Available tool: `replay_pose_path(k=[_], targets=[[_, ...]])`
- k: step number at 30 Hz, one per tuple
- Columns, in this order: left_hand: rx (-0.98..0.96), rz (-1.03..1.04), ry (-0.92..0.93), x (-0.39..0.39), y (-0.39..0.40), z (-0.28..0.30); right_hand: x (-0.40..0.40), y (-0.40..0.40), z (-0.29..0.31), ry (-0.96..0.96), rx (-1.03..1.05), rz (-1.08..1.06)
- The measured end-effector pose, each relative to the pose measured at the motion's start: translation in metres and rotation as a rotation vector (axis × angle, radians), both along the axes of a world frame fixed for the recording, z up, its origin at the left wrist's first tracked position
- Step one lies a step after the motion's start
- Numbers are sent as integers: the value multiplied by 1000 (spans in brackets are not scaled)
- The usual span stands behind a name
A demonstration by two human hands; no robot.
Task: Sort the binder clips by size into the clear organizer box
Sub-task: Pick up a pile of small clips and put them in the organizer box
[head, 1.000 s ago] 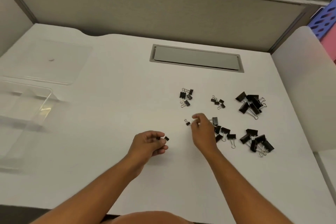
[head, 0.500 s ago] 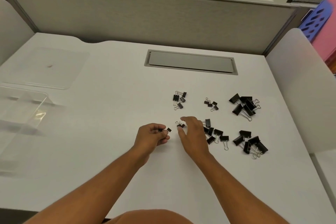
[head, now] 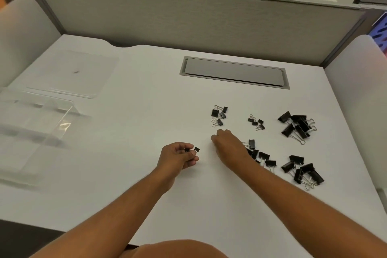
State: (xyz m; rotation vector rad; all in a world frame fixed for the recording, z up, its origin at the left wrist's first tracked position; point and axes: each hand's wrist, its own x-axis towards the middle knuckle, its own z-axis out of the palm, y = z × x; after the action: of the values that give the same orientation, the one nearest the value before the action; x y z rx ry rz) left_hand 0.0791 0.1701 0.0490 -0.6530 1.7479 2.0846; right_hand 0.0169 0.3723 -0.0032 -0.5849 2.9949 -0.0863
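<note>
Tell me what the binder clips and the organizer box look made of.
Binder clips: matte black bodies, probably painted sheet metal, with shiny silver wire handles. Organizer box: see-through with glints along its edges, likely hard clear plastic or acrylic.

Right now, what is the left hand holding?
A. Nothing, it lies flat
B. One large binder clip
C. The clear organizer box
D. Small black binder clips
D: the left hand pinches small black binder clips at its fingertips above the white desk, far from the clear organizer box.
</note>
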Motion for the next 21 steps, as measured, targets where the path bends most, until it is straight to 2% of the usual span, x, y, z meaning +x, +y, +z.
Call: replay_pose_path(k=[2, 4, 8, 10, 12, 14, 15, 18, 21], targets=[[13, 18, -7, 3, -6, 1, -13, 1, 5, -32, -37, 0], [28, 32, -6, 6, -13, 3, -25, 3, 12, -90, -152, -98], [86, 56, -16, 11, -29, 8, -17, 4, 25, -202, -593, -466], [147, 67, -26, 14, -35, 10, -5, -1, 27, -260, -898, -693], [222, 88, -35, 17, -39, 13, 7, -14, 28, -421, -1398, -928], [290, 110, -39, 19, -42, 16, 22, -34, 33, -623, -1866, -1062], [312, 119, -35, 21, -45, 18, 28, -46, 36, -710, -2003, -1083], [351, 125, -11, 24, -56, 26, 45, -78, 56, -936, -2186, -1049], [362, 127, 19, 27, -84, 38, 52, -113, 78, -1103, -2188, -975]])
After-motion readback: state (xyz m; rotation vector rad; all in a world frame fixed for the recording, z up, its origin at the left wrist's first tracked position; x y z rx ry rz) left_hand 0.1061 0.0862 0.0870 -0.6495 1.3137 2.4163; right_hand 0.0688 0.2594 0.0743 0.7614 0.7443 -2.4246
